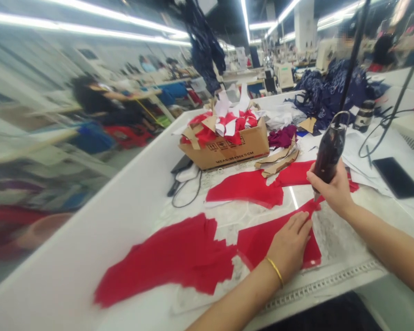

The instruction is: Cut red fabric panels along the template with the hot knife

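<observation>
Right, head view: the right hand [333, 188] is wrapped tight round a dark bottle-shaped handheld tool [329, 149], held roughly upright and leaning a bit to the right. A black cord [352, 59] runs up from its top and out of frame. The tool's tip points down at the upper right corner of a flat red fabric piece [258, 241]; can't tell if the tip actually touches the cloth. The left hand [290, 246] lies flat on that same piece, palm down, fingers stretched out together, holding nothing, with the fingertips just beside the tool tip. A thin gold bangle [275, 270] sits on the left wrist. The two hands are close but not touching. The fabric lies on the white cutting table [124, 220], near the front edge, where a printed measuring strip [324, 282] runs along. A larger red fabric piece [172, 257] lies to its left, edges touching or nearly so. Another red cut piece [248, 188] lies behind, apart. Further back sits an open brown cardboard box [227, 149] heaped with red and white scraps, with tan paper pattern pieces [278, 161] just right of it and a black cable [186, 193] looping to its left. A black phone [396, 177] lies face-up at right, well clear of the hands. A navy fabric heap [331, 87] sits at the far end.
</observation>
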A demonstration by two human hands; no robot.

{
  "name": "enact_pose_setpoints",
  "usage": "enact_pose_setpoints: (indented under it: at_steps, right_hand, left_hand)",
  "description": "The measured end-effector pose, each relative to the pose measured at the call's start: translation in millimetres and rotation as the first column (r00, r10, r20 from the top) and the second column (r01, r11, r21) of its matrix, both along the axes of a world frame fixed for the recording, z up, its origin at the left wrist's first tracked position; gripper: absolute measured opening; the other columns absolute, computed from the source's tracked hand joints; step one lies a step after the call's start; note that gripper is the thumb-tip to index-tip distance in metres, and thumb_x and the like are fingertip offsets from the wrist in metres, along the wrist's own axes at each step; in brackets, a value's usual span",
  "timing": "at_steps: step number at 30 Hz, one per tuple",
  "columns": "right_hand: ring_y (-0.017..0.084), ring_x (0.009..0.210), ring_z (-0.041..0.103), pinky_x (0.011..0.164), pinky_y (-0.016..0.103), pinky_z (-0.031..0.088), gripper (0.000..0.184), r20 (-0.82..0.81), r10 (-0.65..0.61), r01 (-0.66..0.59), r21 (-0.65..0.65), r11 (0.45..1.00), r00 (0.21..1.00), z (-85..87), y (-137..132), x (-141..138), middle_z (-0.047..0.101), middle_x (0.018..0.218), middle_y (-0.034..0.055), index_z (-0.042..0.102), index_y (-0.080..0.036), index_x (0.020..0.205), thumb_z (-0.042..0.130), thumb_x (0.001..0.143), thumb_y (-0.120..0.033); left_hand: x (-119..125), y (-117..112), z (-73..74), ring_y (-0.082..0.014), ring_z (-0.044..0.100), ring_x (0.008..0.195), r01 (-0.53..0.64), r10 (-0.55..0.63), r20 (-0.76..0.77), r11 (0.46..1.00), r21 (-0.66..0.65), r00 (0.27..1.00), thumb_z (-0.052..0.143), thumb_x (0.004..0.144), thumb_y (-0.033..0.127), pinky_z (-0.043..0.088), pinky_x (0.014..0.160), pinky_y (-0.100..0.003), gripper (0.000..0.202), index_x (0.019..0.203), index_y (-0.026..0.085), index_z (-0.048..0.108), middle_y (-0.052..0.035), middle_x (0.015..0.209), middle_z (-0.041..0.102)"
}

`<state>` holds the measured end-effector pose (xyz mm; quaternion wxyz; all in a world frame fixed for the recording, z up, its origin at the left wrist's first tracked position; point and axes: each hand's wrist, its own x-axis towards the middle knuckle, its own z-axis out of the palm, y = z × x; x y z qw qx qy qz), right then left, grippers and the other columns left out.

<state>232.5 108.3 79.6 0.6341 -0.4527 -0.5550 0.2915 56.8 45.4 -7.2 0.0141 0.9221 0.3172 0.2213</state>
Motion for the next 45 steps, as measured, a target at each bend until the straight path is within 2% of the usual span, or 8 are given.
enact_pose_setpoints:
  at_steps: [4, 7, 15, 20, 24, 28, 32, 45]
  right_hand:
    - [0.016, 0.064, 0.056, 0.061, 0.035, 0.052, 0.039, -0.005, 0.068, -0.068, 0.006, 0.998, 0.998, -0.4, -1, -10, 0.058, 0.074, -0.0042, 0.045, -0.026, 0.092, 0.076, 0.077, -0.044]
    - [0.015, 0.063, 0.056, 0.061, 0.034, 0.052, 0.038, 0.015, 0.056, -0.056, 0.024, 0.998, 0.998, -3.1, 1, -10, 0.059, 0.075, -0.0043, 0.045, -0.026, 0.093, 0.076, 0.078, -0.043]
    - [0.017, 0.069, 0.061, 0.068, 0.037, 0.054, 0.039, 0.035, -0.089, 0.086, 0.068, 0.994, 0.995, -9.6, 14, 18, 0.060, 0.079, -0.0050, 0.043, -0.027, 0.100, 0.074, 0.079, -0.038]
    - [0.018, 0.069, 0.060, 0.068, 0.039, 0.054, 0.036, 0.100, -0.164, 0.153, 0.110, 0.982, 0.981, -3.3, 15, 30, 0.062, 0.080, -0.0022, 0.049, -0.026, 0.097, 0.075, 0.079, -0.044]
    - [0.019, 0.070, 0.061, 0.068, 0.040, 0.056, 0.029, 0.165, -0.240, 0.220, 0.130, 0.967, 0.957, 2.0, 12, 33, 0.062, 0.079, -0.0006, 0.052, -0.026, 0.091, 0.075, 0.076, -0.037]
    - [0.019, 0.065, 0.059, 0.063, 0.039, 0.054, 0.025, 0.150, -0.237, 0.217, 0.137, 0.966, 0.960, 0.7, 10, 31, 0.060, 0.075, -0.0005, 0.055, -0.025, 0.095, 0.069, 0.077, -0.034]
    - [0.018, 0.061, 0.058, 0.061, 0.038, 0.052, 0.024, 0.099, -0.231, 0.218, 0.122, 0.968, 0.968, -3.3, 11, 28, 0.060, 0.072, -0.0013, 0.054, -0.026, 0.093, 0.070, 0.078, -0.035]
    - [0.019, 0.060, 0.059, 0.056, 0.037, 0.053, 0.031, 0.002, -0.182, 0.181, 0.112, 0.977, 0.983, -3.3, 13, 24, 0.060, 0.073, -0.0016, 0.049, -0.028, 0.100, 0.071, 0.079, -0.036]
  left_hand:
    - [-2, -2, -1.1, -0.0311, 0.060, 0.134, -0.003, 0.003, 0.000, 0.999, -0.034, 1.000, 0.041, 0.102, 0.013, 0.056, 0.111, -0.051, 0.039, 0.137, 0.012, 0.057, -0.0206, 0.140, 0.063]
    - [-2, -2, -0.3, -0.0313, 0.061, 0.134, -0.001, 0.001, 0.003, 0.999, -0.037, 1.000, 0.041, 0.102, 0.014, 0.056, 0.111, -0.051, 0.039, 0.138, 0.012, 0.057, -0.0205, 0.140, 0.063]
    - [-2, -1, 7.5, -0.0296, 0.058, 0.136, 0.011, -0.011, 0.001, 0.997, -0.079, 1.000, 0.039, 0.104, 0.014, 0.055, 0.113, -0.049, 0.038, 0.138, 0.012, 0.056, -0.0184, 0.140, 0.063]
    - [2, 3, 8.7, -0.0286, 0.050, 0.145, 0.024, -0.023, 0.011, 0.992, -0.126, 1.000, 0.041, 0.106, 0.019, 0.050, 0.118, -0.049, 0.040, 0.145, 0.013, 0.050, -0.0176, 0.148, 0.058]
    - [13, 13, 7.7, -0.0284, 0.042, 0.151, 0.042, -0.049, -0.039, 0.985, -0.167, 0.998, 0.045, 0.107, 0.028, 0.045, 0.122, -0.049, 0.045, 0.149, 0.013, 0.046, -0.0183, 0.156, 0.051]
    - [26, 24, 5.3, -0.0311, 0.037, 0.153, 0.057, -0.067, -0.050, 0.982, -0.181, 0.997, 0.049, 0.107, 0.036, 0.041, 0.124, -0.049, 0.052, 0.150, 0.008, 0.044, -0.0222, 0.159, 0.046]
    - [35, 33, 0.9, -0.0295, 0.036, 0.154, 0.066, -0.072, -0.016, 0.973, -0.222, 0.997, 0.049, 0.107, 0.041, 0.040, 0.125, -0.050, 0.055, 0.153, 0.011, 0.041, -0.0210, 0.160, 0.044]
    - [39, 38, -4.5, -0.0339, 0.038, 0.153, 0.094, -0.092, 0.022, 0.968, -0.231, 0.996, 0.049, 0.107, 0.047, 0.041, 0.123, -0.055, 0.059, 0.153, 0.011, 0.040, -0.0231, 0.160, 0.043]
